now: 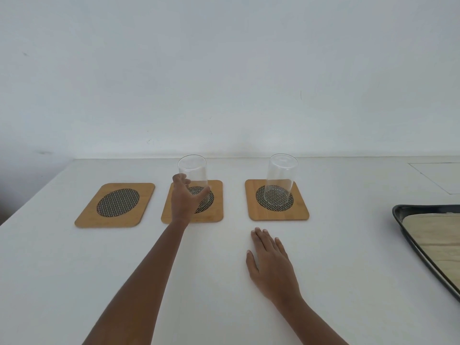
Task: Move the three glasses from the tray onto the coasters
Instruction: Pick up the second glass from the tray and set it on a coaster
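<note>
Three wooden coasters with dark mesh ovals lie in a row on the white table. The left coaster point(115, 204) is bare. A clear glass point(193, 176) stands upside down on the middle coaster point(216, 212), and my left hand point(183, 197) wraps around its lower part. A second clear glass point(280, 180) stands upside down on the right coaster point(300, 210), untouched. My right hand point(270, 260) rests flat on the table in front of the right coaster, fingers spread, holding nothing. The dark tray point(398, 215) at the right edge shows no glass in its visible part.
The tray holds a pale wooden liner point(435, 235) and runs out of frame to the right. A white wall rises directly behind the table's far edge. A thin rectangular outline point(438, 175) marks the table top at the far right.
</note>
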Demonstrator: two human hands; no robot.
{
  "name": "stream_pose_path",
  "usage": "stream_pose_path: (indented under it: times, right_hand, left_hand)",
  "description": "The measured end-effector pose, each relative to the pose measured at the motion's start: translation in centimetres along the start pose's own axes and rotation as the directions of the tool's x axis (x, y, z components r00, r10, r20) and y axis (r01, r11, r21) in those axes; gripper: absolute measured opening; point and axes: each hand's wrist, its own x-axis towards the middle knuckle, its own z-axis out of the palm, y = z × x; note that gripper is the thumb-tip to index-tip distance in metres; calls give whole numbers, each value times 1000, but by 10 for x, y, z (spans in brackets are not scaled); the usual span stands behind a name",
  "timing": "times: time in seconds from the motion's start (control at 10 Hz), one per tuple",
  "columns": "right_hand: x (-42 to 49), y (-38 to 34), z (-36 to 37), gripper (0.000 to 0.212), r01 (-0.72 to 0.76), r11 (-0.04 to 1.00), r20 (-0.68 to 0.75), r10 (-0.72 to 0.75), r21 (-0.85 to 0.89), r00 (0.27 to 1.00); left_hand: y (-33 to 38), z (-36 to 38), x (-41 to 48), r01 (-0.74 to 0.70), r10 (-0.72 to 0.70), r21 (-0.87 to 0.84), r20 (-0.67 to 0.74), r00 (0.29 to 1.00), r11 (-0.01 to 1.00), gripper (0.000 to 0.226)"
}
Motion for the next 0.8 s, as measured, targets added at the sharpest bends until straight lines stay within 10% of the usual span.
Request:
stream_pose_path:
  times: [0.8]
  right_hand:
    - [0, 0, -1, 52, -3, 1000, 1, 3, -3, 1000]
  left_hand:
    - [-9, -6, -2, 85, -89, 50, 101, 991, 995, 90]
